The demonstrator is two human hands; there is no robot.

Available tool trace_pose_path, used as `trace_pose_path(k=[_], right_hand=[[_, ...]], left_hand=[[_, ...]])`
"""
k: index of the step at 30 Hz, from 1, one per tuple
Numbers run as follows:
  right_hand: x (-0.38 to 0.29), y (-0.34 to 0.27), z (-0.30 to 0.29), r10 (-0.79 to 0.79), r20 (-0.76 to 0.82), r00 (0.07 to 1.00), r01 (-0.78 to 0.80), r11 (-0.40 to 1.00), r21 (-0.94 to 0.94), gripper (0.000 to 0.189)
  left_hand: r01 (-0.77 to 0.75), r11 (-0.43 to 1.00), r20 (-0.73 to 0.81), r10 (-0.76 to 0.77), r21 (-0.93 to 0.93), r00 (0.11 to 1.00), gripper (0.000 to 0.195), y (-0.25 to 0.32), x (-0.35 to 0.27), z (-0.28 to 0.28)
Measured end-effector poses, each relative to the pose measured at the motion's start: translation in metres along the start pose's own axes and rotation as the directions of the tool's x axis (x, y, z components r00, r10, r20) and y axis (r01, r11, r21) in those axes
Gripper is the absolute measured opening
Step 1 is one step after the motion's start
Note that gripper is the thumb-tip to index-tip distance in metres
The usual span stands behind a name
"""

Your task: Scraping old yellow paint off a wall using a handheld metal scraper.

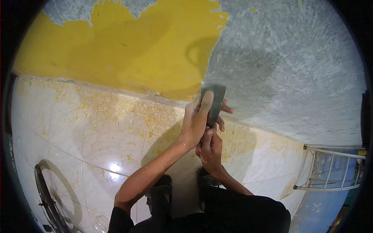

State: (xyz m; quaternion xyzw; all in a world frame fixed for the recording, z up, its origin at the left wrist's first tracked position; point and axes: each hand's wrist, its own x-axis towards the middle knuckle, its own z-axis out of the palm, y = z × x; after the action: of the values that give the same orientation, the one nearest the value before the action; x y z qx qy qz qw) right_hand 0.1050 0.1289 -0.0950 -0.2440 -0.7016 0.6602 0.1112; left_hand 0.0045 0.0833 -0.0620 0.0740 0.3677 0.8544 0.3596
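A dark scraper blade [215, 102] stands against the wall, its far edge at the border between yellow paint [131, 52] and bare grey plaster [285, 72]. My left hand [198, 118] holds the blade from the left, the thumb lying along its face and other fingers showing past its right side. Close below, my right hand [211, 147] is closed around the tool's lower end; the handle itself is hidden by the fingers. Pale dust specks cover both hands and the left forearm.
Yellow paint flakes [110, 109] lie on the white tiled floor [102, 151] along the wall's foot. A bicycle wheel [49, 201] stands at the lower left, near a clear plastic item [102, 223]. A metal ladder [329, 169] is at the right. My shoes are below my hands.
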Motion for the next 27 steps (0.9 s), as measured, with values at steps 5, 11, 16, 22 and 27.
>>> trace_pose_path(k=[5,11,16,22,27], right_hand=[[-0.001,0.000,0.002,0.001,0.017,1.000,-0.001,1.000,0.009,0.037],[0.001,-0.006,0.003,-0.087,0.019,0.996,0.087,0.996,0.005,0.036],[0.004,-0.007,0.000,-0.182,0.076,0.980,0.184,0.983,-0.026,0.038],[-0.003,-0.002,0.002,0.060,0.039,0.997,-0.061,0.998,0.011,0.039],[0.000,-0.004,0.002,-0.005,-0.015,1.000,0.006,1.000,0.023,0.041]], left_hand=[[0.034,0.999,-0.046,-0.034,0.006,0.998,0.053,0.001,-0.001,0.001],[-0.022,0.999,-0.019,0.023,0.040,1.000,0.053,0.010,-0.002,0.007],[-0.082,0.995,0.081,0.077,0.059,0.994,0.058,0.012,-0.001,0.008],[-0.015,0.999,-0.020,0.016,0.042,1.000,0.054,0.005,-0.002,0.002],[-0.014,0.999,0.009,0.013,0.046,1.000,0.053,0.006,-0.001,0.004]])
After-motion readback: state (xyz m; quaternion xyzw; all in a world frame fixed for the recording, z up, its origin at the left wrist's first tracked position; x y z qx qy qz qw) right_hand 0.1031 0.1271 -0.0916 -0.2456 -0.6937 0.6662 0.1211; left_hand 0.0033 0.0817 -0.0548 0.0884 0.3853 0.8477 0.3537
